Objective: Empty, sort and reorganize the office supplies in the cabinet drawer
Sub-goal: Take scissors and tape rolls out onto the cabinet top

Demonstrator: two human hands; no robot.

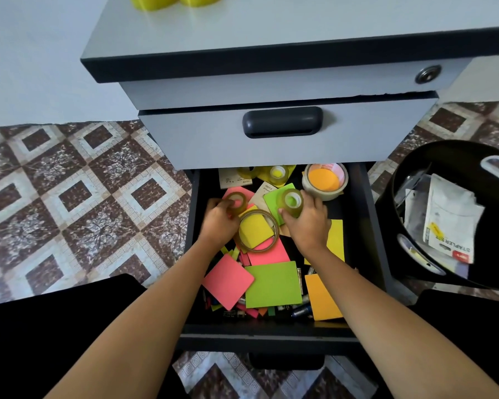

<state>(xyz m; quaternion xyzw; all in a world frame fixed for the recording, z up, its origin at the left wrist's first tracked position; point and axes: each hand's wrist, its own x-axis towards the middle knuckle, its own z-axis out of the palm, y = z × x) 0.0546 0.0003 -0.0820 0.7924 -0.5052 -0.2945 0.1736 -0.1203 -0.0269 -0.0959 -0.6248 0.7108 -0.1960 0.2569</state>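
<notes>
Both hands grip small tape rolls inside the open black drawer (366, 226) of the grey cabinet (271, 82).

Left hand (218, 223) curls its fingers round a small amber-tinted tape roll (238, 200) over a pink sticky note; right hand (308, 226) clasps a small clear tape roll (292, 201), tipped up above a lime-green note. Between the hands, a thin brown tape ring (258, 231) lies flat on a yellow note. A wide white tape roll (324, 181) sits at the drawer's back right. Loose coloured paper squares (272, 283) cover pens at the front. A black bin (401, 197) of papers stands right of the cabinet.
</notes>
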